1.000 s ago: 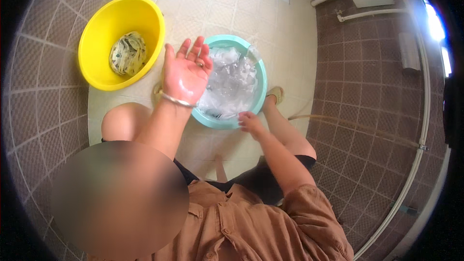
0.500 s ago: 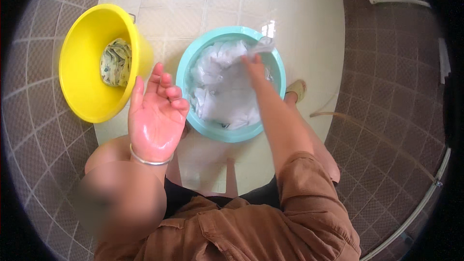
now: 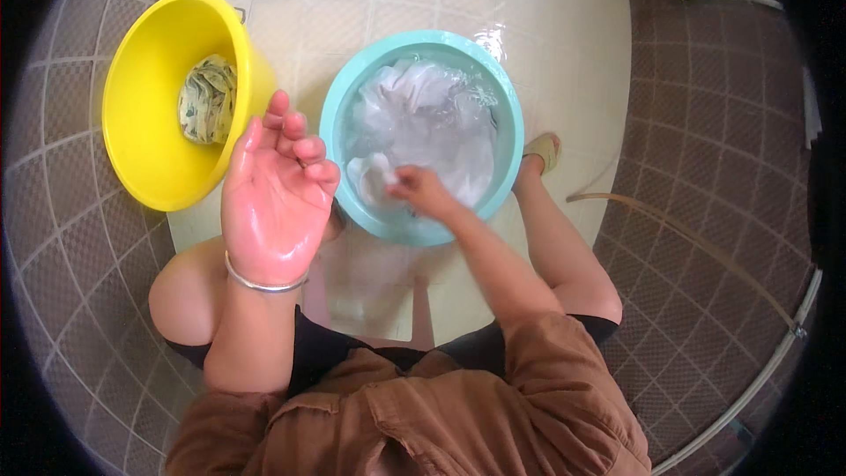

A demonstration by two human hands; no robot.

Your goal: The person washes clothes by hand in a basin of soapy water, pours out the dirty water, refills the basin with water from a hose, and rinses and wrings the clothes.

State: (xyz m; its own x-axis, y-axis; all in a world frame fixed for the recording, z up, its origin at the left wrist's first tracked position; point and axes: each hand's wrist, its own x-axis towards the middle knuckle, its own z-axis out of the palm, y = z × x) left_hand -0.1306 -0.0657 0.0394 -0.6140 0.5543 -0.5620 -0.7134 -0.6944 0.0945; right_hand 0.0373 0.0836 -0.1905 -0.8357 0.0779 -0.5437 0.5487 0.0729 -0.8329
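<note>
In front of me on the floor is a light blue basin [image 3: 333,123] of water, with white cloth [image 3: 410,88] soaking in it. My right hand [image 3: 425,192] is over the basin's near side, its fingers closed on a bunched bit of the white cloth near the left rim. My left hand [image 3: 278,194] is raised beside the basin, palm up and wet, fingers loosely curled and apart, holding nothing. A silver bangle [image 3: 264,286] circles that wrist.
A yellow bucket [image 3: 132,123] at the left holds folded patterned cloth [image 3: 208,101]. Dark tiled walls rise on both sides. A thin hose [image 3: 687,234] runs along the right wall to a white pipe [image 3: 758,397]. My slippered foot [image 3: 545,152] stands right of the basin.
My right hand has moved from the basin's far right to its near left, and the cloth it lifted there is now down in the water. My left hand stays raised and open.
</note>
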